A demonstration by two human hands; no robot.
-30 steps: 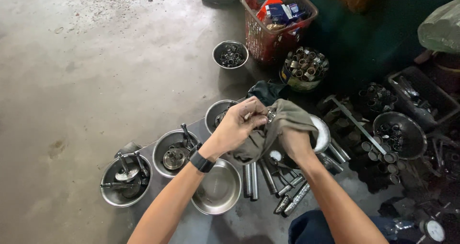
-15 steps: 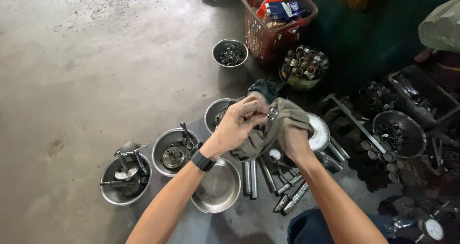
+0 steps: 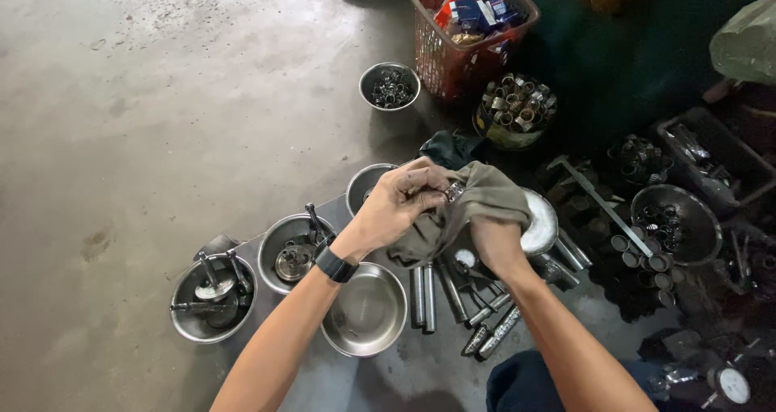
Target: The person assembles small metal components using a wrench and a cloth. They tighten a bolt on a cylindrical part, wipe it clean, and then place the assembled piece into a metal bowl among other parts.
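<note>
Rag and a small metal part sit between our two hands, held up over the middle of the floor, above the rods and bowls. Compared with a second ago, little has changed: our hands have drifted slightly and the left fingers have curled a bit more over the part, so we judge the rubbing with the rag is ongoing, not finished.

Going left to right: at the floor's near left stands a bowl with handled tools, then a second bowl holding a round piece, then an empty bowl under our left forearm. Our left hand, with a dark watch at the wrist, has its fingers pressed together around the part at the rag's top edge. Our right hand is wrapped in the rag; we cannot tell how its fingers are set, only that the cloth is bunched over them. Further right lie a shiny disc, a bowl of rings, and, up at the far edge, a red basket.

The part is mostly covered by fingers and cloth, so its shape is hard to make out. A bowl behind our left hand is half hidden. The right side is dark and cluttered, and a dial gauge at the near right corner is barely readable.
</note>
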